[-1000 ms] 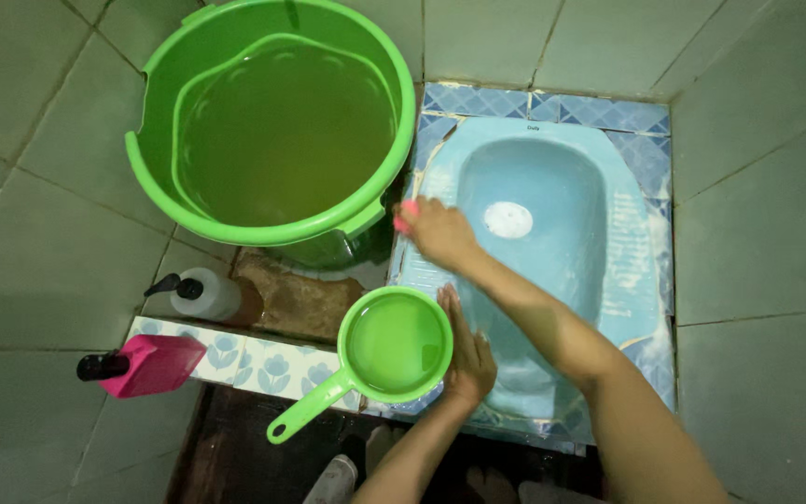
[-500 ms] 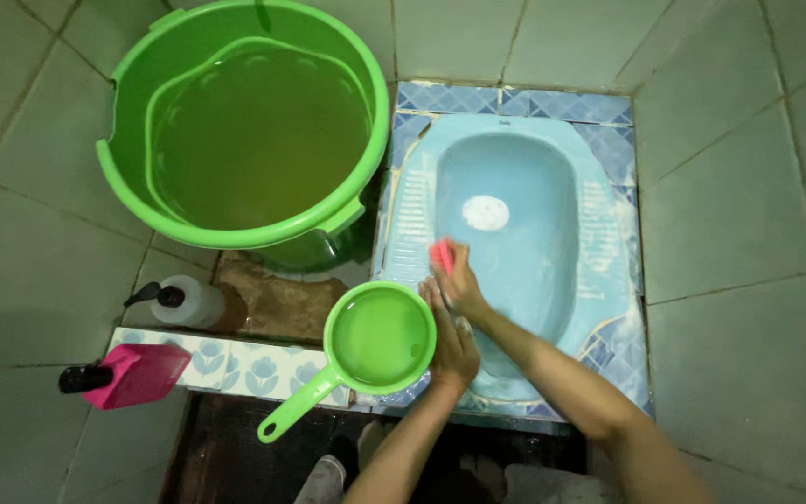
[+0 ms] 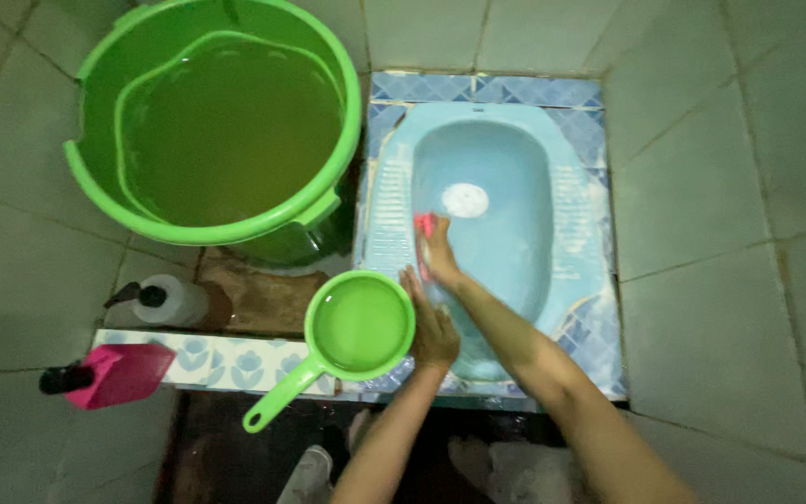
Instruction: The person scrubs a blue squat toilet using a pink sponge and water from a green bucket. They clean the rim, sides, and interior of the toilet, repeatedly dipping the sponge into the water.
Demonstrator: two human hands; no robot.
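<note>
Right hand [image 3: 436,257] slides deeper into pale blue ceramic squat pan [image 3: 578,245], clenching small pink scrubber [image 3: 424,224]; left hand [image 3: 431,327], released, flat on rim for support beside green plastic water dipper [image 3: 358,327].

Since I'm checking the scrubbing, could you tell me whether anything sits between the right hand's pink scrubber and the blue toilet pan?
Nothing visible does: the right hand presses the pink scrubber straight against the blue toilet pan.
</note>
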